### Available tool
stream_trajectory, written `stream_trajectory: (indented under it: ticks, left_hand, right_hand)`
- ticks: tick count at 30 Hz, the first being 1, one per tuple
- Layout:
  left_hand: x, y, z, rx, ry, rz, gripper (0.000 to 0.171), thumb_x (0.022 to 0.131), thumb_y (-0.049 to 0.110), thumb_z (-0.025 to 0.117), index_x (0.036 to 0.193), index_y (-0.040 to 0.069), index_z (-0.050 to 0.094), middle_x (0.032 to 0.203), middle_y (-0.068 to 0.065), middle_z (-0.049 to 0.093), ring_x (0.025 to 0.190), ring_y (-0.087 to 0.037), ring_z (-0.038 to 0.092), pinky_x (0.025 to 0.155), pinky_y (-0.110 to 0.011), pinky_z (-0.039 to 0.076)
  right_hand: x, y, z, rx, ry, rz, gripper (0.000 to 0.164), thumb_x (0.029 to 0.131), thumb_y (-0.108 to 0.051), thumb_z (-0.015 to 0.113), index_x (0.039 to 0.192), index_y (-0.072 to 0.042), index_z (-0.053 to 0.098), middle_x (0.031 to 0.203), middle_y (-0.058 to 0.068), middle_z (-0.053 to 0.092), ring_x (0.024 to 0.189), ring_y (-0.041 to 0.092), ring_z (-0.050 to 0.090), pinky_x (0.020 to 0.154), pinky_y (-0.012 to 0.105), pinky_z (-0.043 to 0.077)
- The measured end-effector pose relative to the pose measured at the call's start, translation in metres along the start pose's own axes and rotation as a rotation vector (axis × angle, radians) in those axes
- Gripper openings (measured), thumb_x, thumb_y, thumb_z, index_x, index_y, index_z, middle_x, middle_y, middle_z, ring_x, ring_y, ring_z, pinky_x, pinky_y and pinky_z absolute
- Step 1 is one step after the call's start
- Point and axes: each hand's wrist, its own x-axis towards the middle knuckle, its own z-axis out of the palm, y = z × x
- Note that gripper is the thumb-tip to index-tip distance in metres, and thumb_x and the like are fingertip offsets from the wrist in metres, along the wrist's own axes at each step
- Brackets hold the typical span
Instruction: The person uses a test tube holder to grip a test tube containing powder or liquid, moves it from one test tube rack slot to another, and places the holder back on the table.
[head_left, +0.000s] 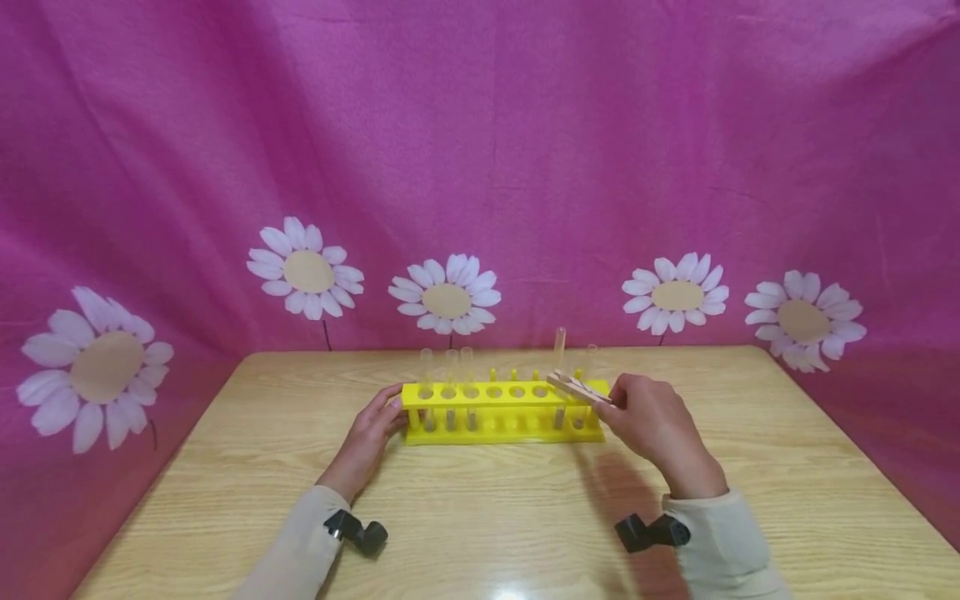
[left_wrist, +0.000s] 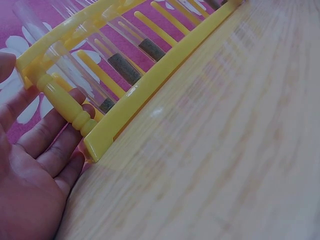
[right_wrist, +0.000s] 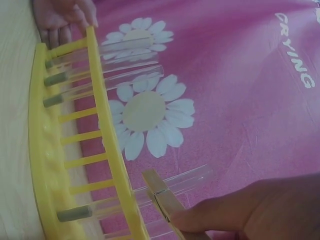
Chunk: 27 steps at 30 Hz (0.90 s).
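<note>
A yellow test tube rack (head_left: pixel 495 436) stands on the table. My left hand (head_left: pixel 365 439) holds its left end, fingers behind the end post (left_wrist: pixel 61 100) and thumb by the top bar. My right hand (head_left: pixel 660 421) pinches a wooden clothespin (head_left: pixel 577 388) at the rack's right end. The clothespin's tip lies against a clear test tube (head_left: pixel 560 346), which stands in a rack hole with dark grey material (right_wrist: pixel 75 213) at its bottom. Another tube (head_left: pixel 592 360) stands to the right of it. Three more tubes (head_left: pixel 452 367) fill the left holes, with dark material low in them.
Short yellow pegs (head_left: pixel 513 374) rise along the back of the rack. Behind the wooden table (head_left: pixel 480 508) hangs a pink cloth (head_left: pixel 525 167) printed with white flowers. Black wrist cameras (head_left: pixel 652 532) sit on both sleeves.
</note>
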Motion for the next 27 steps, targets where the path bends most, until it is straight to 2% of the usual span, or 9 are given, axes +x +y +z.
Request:
stream_trajectory:
  ticks: [7, 14, 19, 27]
  left_hand:
    - [-0.0016, 0.0, 0.0005, 0.015, 0.002, -0.009, 0.045, 0.101, 0.035, 0.047, 0.139, 0.01, 0.046, 0.134, -0.015, 0.051, 0.117, -0.026, 0.053, 0.109, -0.048, 0.034]
    - [-0.0023, 0.0008, -0.0001, -0.006, -0.003, -0.008, 0.044, 0.102, 0.032, 0.047, 0.139, 0.009, 0.045, 0.136, -0.018, 0.048, 0.119, -0.031, 0.05, 0.11, -0.049, 0.033]
    - [-0.0016, 0.0006, -0.0003, 0.002, -0.005, -0.013, 0.045, 0.102, 0.033, 0.047, 0.14, 0.009, 0.044, 0.137, -0.017, 0.047, 0.119, -0.03, 0.05, 0.11, -0.048, 0.033]
    - [-0.0007, -0.0004, -0.0001, -0.007, 0.004, -0.008, 0.044, 0.101, 0.035, 0.048, 0.138, 0.012, 0.047, 0.134, -0.015, 0.05, 0.117, -0.028, 0.052, 0.109, -0.048, 0.034]
  right_hand:
    - [-0.0001, 0.0009, 0.0021, -0.01, 0.004, -0.008, 0.021, 0.086, -0.023, 0.071, 0.087, -0.004, 0.063, 0.071, 0.006, 0.056, 0.064, 0.023, 0.048, 0.052, 0.029, 0.04]
    - [0.0009, 0.0, 0.0029, -0.016, 0.012, -0.012, 0.021, 0.084, -0.023, 0.073, 0.087, -0.004, 0.063, 0.072, 0.006, 0.057, 0.065, 0.023, 0.048, 0.053, 0.03, 0.039]
    - [0.002, -0.0001, 0.0041, -0.013, 0.025, -0.019, 0.021, 0.081, -0.02, 0.077, 0.087, -0.004, 0.064, 0.072, 0.005, 0.058, 0.066, 0.023, 0.048, 0.055, 0.03, 0.039]
    - [0.0024, 0.0005, 0.0051, -0.03, 0.064, -0.051, 0.018, 0.081, -0.019, 0.076, 0.086, -0.005, 0.066, 0.07, 0.004, 0.059, 0.063, 0.022, 0.048, 0.054, 0.03, 0.039]
